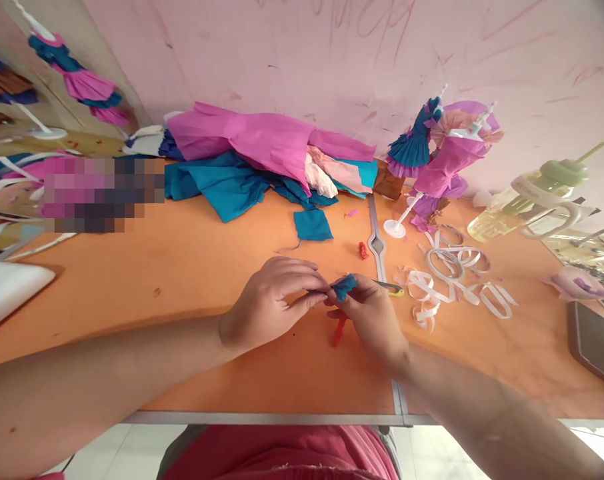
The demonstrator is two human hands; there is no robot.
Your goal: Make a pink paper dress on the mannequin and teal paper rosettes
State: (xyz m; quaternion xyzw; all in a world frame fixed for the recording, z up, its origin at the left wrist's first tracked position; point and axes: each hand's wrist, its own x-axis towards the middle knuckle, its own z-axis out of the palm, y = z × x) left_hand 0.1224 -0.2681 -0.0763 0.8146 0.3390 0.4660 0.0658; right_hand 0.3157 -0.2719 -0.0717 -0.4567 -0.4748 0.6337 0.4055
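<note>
Centrally, over an orange table (182,267), a person's two bare hands meet on one small blue wad (343,287) of crepe paper. The left hand (267,303) pinches its left end with fingertips drawn close. The right hand (369,313) grips the other end, fingers curled narrowly around it. The wad sits just above the table, between the two hands. The work in hand looks like gathering or twisting the paper. Judging by the grip, any further shaping would call for a steady pinch from both sides so the thin paper does not tear.

Counted: one blue wad, and one red scrap (338,330) lying just below the hands. A second red scrap (363,250) lies farther back, near one loose blue square (312,225). Behind is one heap of pink and blue paper (262,153). Two paper figures (432,153) on white stands are at the right, and a third (77,77) at upper left. White strip loops (452,267) lie right of the hands, too tangled to count. One pale green bottle (532,200) lies at far right.
</note>
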